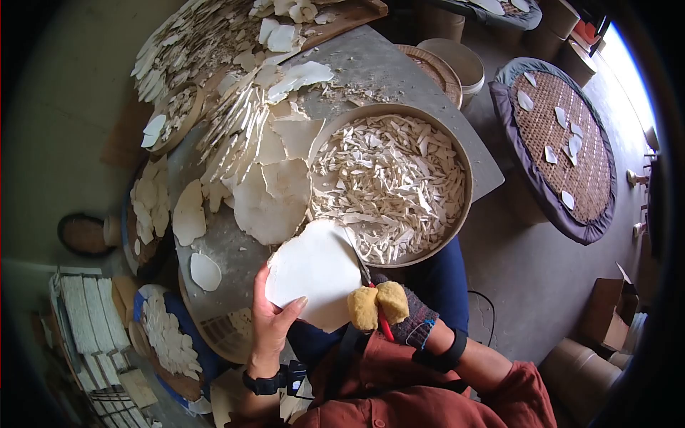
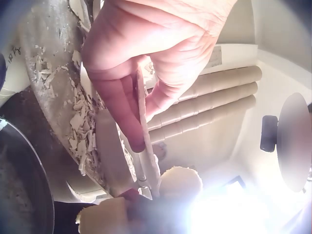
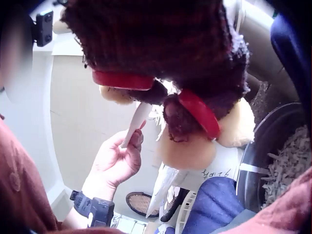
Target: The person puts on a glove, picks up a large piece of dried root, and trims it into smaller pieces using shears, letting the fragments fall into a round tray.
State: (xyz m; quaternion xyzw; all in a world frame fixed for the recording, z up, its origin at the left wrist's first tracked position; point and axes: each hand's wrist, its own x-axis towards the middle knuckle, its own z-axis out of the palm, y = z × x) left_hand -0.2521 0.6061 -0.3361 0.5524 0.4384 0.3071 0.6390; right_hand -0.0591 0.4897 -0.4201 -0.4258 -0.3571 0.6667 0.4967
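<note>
My bare left hand (image 1: 280, 322) pinches a thin, flat white sheet (image 1: 317, 271) with a rounded, uneven edge, thumb on top and fingers at its left side. In the left wrist view the sheet (image 2: 145, 126) appears edge-on between thumb and fingers. My right hand (image 1: 419, 324), in a dark knitted glove, grips red-handled scissors (image 1: 386, 327); yellow foam pads (image 1: 364, 308) surround the handles. The scissor blades lie at the sheet's right edge. Beyond it stands a round tray (image 1: 469, 189) of cut white strips (image 1: 399, 182).
A leaning pile of similar pale sheets (image 1: 275, 203) covers the grey table (image 1: 357, 60) left of the tray. One small white piece (image 1: 206, 272) lies nearer. To the right stands a cloth-rimmed woven tray (image 1: 571, 182) with several pieces; a cardboard box (image 1: 608, 314) sits below it.
</note>
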